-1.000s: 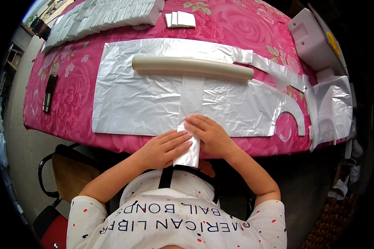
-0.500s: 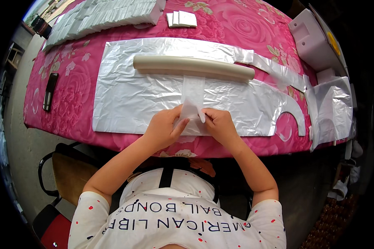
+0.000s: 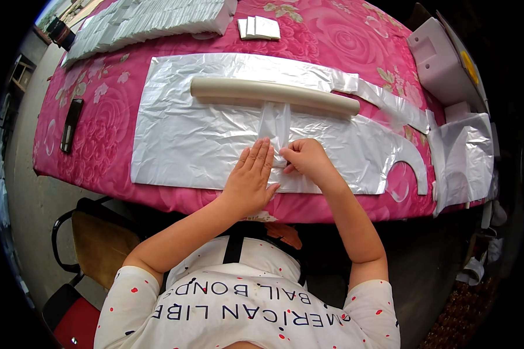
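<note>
A narrow folded strip of clear plastic bag lies on a stack of flat plastic bags, running up to a long cream tube. My left hand lies flat with fingers together, pressing down beside the near end of the strip. My right hand pinches the strip's near end between thumb and fingers. Both hands are close together near the table's front edge.
The table has a pink flowered cloth. Piles of folded bags and small white packs lie at the back, a black phone-like bar at the left. A pale machine and more plastic stand right. A chair sits lower left.
Both hands have moved away from the table edge toward the tube, folding the strip up. The left hand went from curled to flat on the plastic.
</note>
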`<state>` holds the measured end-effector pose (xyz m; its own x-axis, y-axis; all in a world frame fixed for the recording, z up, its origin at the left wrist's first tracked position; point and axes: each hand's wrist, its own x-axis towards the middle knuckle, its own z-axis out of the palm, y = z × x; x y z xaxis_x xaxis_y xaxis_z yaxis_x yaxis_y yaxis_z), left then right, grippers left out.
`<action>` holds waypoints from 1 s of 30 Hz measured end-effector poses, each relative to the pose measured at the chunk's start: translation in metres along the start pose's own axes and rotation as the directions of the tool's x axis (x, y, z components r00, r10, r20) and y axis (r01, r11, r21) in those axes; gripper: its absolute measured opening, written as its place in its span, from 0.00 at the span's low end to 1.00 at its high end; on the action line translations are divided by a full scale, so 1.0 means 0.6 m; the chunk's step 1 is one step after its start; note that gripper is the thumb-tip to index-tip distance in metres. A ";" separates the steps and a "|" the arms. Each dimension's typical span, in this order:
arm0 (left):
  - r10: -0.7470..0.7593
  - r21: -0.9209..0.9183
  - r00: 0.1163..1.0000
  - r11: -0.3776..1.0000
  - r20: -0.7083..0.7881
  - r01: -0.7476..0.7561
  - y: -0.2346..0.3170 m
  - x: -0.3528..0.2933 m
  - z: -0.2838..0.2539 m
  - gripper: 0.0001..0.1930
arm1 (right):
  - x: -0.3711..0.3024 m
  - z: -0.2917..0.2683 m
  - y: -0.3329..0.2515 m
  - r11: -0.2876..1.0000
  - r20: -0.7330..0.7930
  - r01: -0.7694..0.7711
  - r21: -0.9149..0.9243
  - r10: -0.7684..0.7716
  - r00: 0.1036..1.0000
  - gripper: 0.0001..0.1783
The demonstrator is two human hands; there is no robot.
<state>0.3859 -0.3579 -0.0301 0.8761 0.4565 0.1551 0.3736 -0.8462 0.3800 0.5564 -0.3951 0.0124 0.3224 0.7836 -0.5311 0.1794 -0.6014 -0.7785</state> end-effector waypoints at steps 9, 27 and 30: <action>0.021 -0.040 0.994 0.999 -0.110 -0.025 -0.013 0.022 -0.025 0.31 | -0.014 0.010 0.042 0.318 -0.002 0.577 -0.753 -0.877 0.481 0.25; 0.343 -0.010 0.927 0.937 -0.152 -0.348 -0.018 -0.009 -0.051 0.18 | -0.016 -0.002 0.044 0.217 0.283 0.799 -0.560 -0.857 0.431 0.16; 0.332 -0.006 0.932 0.942 -0.146 -0.337 -0.019 -0.032 -0.050 0.23 | -0.040 0.008 0.057 0.215 0.263 0.800 -0.560 -0.870 0.418 0.15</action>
<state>0.3559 -0.3489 -0.0102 0.8960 0.1845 0.4038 0.0551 -0.9487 0.3113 0.5506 -0.4339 -0.0032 -0.2655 0.8913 0.3675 0.8168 0.4104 -0.4055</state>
